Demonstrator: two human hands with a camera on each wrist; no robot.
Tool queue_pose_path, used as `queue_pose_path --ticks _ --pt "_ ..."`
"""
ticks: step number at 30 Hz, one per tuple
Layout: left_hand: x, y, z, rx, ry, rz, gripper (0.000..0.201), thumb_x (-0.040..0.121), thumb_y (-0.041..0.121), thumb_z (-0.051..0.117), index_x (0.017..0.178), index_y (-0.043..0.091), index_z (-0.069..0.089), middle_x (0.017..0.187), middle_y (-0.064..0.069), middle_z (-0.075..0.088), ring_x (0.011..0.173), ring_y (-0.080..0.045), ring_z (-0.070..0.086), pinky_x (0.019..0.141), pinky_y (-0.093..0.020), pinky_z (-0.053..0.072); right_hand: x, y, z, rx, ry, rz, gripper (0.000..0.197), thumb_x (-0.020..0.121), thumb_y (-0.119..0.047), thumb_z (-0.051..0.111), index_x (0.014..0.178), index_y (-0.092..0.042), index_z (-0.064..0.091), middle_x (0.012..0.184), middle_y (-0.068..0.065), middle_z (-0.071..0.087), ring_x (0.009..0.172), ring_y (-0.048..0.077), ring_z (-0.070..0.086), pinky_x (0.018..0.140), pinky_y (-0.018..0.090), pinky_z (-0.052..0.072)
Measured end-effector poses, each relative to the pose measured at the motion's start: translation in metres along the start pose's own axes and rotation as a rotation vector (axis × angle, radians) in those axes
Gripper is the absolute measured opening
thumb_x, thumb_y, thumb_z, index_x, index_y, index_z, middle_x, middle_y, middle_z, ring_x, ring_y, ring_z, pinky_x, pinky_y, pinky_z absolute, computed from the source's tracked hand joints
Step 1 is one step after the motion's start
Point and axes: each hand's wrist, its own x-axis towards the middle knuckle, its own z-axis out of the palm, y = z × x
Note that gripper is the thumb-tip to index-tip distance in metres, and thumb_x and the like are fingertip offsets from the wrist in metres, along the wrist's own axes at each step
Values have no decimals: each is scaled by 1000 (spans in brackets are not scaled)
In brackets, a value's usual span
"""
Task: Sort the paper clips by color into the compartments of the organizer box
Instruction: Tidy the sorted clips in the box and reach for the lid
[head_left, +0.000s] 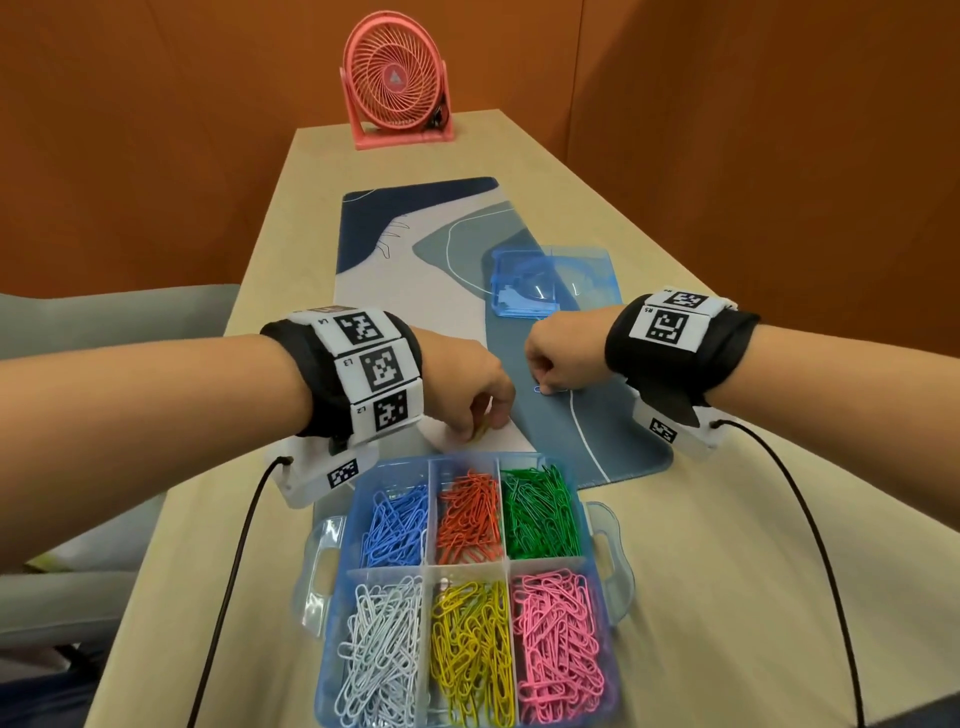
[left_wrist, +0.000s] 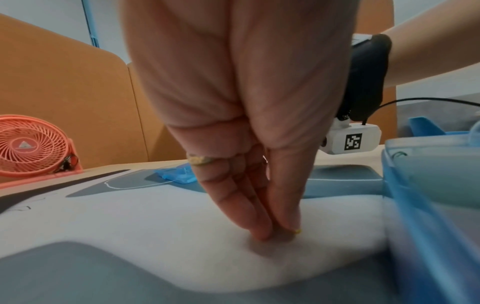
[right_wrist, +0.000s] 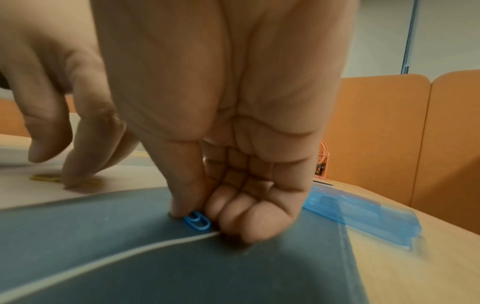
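Observation:
The clear blue organizer box (head_left: 605, 525) stands at the near table edge; its six compartments hold blue, orange, green, white, yellow and pink clips. Just beyond it, my left hand (head_left: 480, 426) points down at the desk mat. Its thumb and fingertips (left_wrist: 262, 232) pinch a yellow paper clip (head_left: 482, 433) that lies on the mat's white patch. To the right, my right hand (head_left: 543, 384) is curled with knuckles down. Its thumb and bent fingers (right_wrist: 246, 228) close on a blue paper clip (right_wrist: 197, 221) lying flat on the mat's grey-blue part.
A patterned desk mat (head_left: 415, 260) runs down the narrow wooden table. The box's blue lid (head_left: 550, 280) lies on it beyond my right hand. A pink fan (head_left: 397, 83) stands at the far end. Wrist cables hang beside the box, and orange partitions enclose the table.

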Motion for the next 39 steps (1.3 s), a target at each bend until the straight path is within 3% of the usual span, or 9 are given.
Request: queue_pose_path --ticks 7,10,14,16,19,23,27,35,39 --pt "4 -5 0 -10 -52 -36 22 80 5 69 98 18 66 71 14 55 64 -2 48 54 -8 36 -6 2 1 34 -21 -8 15 92 -25 55 88 -15 65 86 3 68 84 21 63 77 32 50" --pt "3 -4 0 13 -79 -38 22 77 6 71 92 21 63 75 9 57 71 -10 52 59 -16 39 -8 0 0 100 -69 -4 13 90 -13 54 87 -14 66 73 -3 67 77 21 67 70 28 52" --pt "2 -5 1 24 -69 -35 37 78 9 72 110 22 58 99 2 66 82 -13 55 62 -16 40 -12 -5 1 150 -60 -21 10 88 -6 58 92 -11 65 68 -5 61 62 15 62 60 21 49" --pt "0 -8 0 3 -85 -35 34 79 10 71 109 22 61 96 5 66 80 -10 55 66 -16 43 -13 -5 2 162 -54 -26 7 87 -7 60 89 -11 65 69 -4 62 60 13 62 56 18 47" --pt "-5 -14 -1 -2 -103 -34 31 83 9 68 111 21 66 85 12 63 71 2 53 63 -6 39 -14 -3 2 184 -53 -28 6 86 -7 61 86 -13 65 69 -4 64 60 13 63 54 17 44" --pt "-15 -23 2 39 -67 19 36 86 5 63 119 20 65 94 8 66 69 3 51 59 1 34 -14 -2 2 202 -55 -27 8 86 -6 60 85 -12 65 68 -5 64 61 13 63 55 17 45" --pt "-18 -28 9 108 -16 79 31 87 9 62 117 18 66 106 1 69 86 -9 57 75 -15 40 -15 -3 1 209 -67 -25 8 87 -7 62 83 -14 64 69 -4 64 62 13 63 58 18 46" --pt "-10 -36 15 122 -15 72 9 88 13 62 96 11 66 102 -4 59 78 -10 45 59 -17 32 -15 -5 1 187 -81 -36 12 87 -9 61 78 -17 63 73 -1 66 64 14 62 60 19 45" --pt "-10 -36 20 117 -42 37 4 90 15 58 88 17 56 97 -1 58 79 -12 47 73 -23 41 -16 -7 4 152 -79 -61 16 88 -12 57 76 -21 61 83 0 68 75 15 61 67 24 48"
